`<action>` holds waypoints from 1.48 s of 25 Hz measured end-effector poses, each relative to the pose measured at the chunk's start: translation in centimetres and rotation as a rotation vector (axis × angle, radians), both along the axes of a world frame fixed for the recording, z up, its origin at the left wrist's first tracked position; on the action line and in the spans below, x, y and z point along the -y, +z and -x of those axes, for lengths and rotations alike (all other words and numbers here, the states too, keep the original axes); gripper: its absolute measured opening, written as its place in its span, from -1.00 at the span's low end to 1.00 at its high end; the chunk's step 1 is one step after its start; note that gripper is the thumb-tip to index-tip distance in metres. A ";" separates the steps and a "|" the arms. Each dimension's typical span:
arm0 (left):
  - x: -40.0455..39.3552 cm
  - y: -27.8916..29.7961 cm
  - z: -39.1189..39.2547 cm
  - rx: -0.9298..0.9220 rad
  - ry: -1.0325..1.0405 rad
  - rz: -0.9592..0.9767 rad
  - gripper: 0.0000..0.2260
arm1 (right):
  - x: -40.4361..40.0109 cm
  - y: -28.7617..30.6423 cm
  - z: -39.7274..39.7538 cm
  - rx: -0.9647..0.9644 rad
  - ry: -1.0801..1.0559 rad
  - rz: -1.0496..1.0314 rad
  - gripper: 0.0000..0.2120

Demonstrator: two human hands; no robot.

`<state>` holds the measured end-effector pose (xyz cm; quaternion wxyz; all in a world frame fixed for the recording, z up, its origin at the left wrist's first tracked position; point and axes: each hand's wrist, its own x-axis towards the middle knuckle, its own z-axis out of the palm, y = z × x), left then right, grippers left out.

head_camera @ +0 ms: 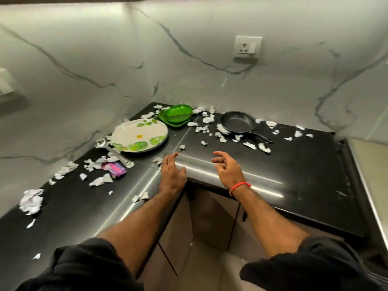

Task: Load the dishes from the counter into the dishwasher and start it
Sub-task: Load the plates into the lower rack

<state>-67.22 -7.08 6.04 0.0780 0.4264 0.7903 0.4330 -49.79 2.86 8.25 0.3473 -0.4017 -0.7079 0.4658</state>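
Both hands empty, fingers loose: left hand [172, 175], right hand [227, 168] over bench [294, 164]; plate [139, 138], pan [239, 122] beyond.

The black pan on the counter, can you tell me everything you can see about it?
The pan is a small round frying pan, black inside and out, with what looks like a dark nonstick coating. It sits upright and looks empty. Its long black handle points toward the front right. It rests on the black counter near the back wall. Torn paper scraps lie all around it, some against its rim. Neither hand touches it.
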 end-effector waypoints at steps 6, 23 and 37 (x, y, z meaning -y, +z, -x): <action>3.5 -2.6 7.6 0.119 0.182 0.078 -0.50 | 1.0 -2.6 7.0 0.045 0.151 0.056 -0.63; -4.7 -6.4 18.1 0.010 0.338 0.621 0.12 | -10.6 -9.5 18.8 0.082 0.373 0.525 -0.41; -9.3 -4.1 21.8 -0.180 0.141 1.193 0.35 | -15.6 -6.7 30.3 0.829 0.884 -0.079 0.11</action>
